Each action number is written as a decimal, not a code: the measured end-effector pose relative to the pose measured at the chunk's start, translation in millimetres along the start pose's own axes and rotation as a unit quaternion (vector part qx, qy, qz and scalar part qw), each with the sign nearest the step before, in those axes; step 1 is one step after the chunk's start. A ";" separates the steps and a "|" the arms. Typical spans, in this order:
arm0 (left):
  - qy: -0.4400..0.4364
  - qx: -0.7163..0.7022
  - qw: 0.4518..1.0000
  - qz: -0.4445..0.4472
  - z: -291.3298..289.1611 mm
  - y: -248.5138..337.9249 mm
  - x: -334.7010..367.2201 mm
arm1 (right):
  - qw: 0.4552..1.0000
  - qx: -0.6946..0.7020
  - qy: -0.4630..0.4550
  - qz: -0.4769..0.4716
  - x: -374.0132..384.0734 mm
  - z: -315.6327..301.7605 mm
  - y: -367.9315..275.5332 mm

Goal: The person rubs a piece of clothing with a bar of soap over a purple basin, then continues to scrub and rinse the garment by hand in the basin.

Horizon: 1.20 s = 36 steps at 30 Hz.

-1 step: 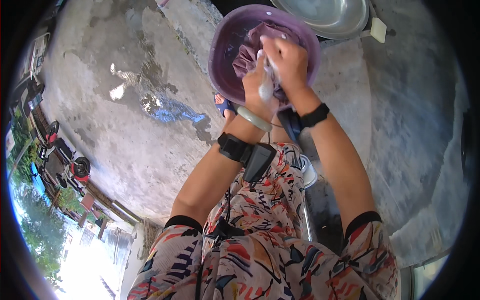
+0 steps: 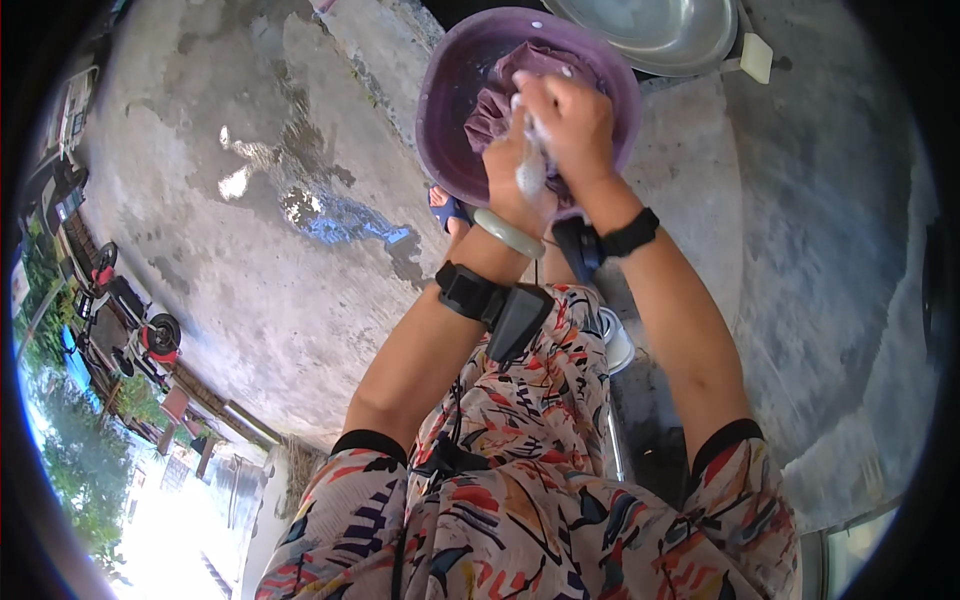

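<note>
A purple plastic basin (image 2: 436, 150) stands in front of me, with a wet, crumpled mauve cloth (image 2: 488, 112) inside. Over it my two hands are pressed close together and covered in suds. My left hand (image 2: 512, 168) is closed on a bunched part of the cloth, with white foam along its thumb side. My right hand (image 2: 574, 125), fingers curled, is closed on the cloth just right of and slightly beyond the left. Most of the gripped fabric is hidden by the hands. Some soapy water shows around the cloth.
A large metal basin (image 2: 660, 45) adjoins the purple one at the far right, beside a pale block-like piece (image 2: 756, 60). Wet patches and a puddle (image 2: 335, 222) lie on the concrete to the left. A red and black motorbike (image 2: 140, 320) stands at the far left.
My hands have shifted very slightly to the left over the basin, still gripping the cloth.
</note>
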<state>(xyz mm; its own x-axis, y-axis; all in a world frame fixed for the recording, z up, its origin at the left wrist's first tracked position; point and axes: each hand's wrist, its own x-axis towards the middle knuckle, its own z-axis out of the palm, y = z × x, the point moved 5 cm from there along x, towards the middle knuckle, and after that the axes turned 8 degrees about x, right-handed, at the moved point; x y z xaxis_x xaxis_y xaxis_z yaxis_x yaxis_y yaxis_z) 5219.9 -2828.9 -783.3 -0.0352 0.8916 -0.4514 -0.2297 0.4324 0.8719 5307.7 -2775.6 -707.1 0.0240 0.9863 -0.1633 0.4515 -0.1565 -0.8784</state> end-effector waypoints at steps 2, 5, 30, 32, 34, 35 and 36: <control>-0.012 0.053 0.996 0.065 -19.4 -9.0 -1.0 | 0.988 0.055 -0.043 -0.139 -19.2 15.3 -25.3; 0.004 -0.311 0.941 -0.134 1.9 -8.1 -2.1 | 0.990 0.053 -0.050 -0.122 -17.7 9.4 -6.4; 0.003 -0.338 0.934 -0.120 6.6 20.6 -5.4 | 0.984 0.058 -0.069 -0.153 -24.2 10.0 -18.7; 0.094 -0.121 0.951 -0.270 8.6 16.0 -2.0 | 0.997 0.021 -0.007 0.068 3.2 -1.1 28.2; 0.092 -0.142 0.955 -0.245 17.0 36.0 -2.9 | 0.989 0.006 -0.011 0.148 19.0 -15.6 55.0; 0.070 -0.212 0.953 -0.204 19.6 50.9 -1.3 | 0.977 0.156 -0.004 0.144 21.9 -21.2 61.8; 0.053 -0.279 0.945 -0.160 18.0 61.8 -1.2 | 0.942 0.305 -0.001 0.137 22.2 -23.6 63.4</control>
<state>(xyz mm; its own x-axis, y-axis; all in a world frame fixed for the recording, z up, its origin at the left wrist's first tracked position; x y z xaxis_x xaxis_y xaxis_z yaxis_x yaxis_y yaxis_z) 5223.2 -2800.8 -725.4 0.0333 0.6961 -0.7172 -0.7219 0.5131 0.4644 5357.9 -2762.4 -755.8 0.0632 0.9040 -0.4227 -0.1678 -0.4079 -0.8975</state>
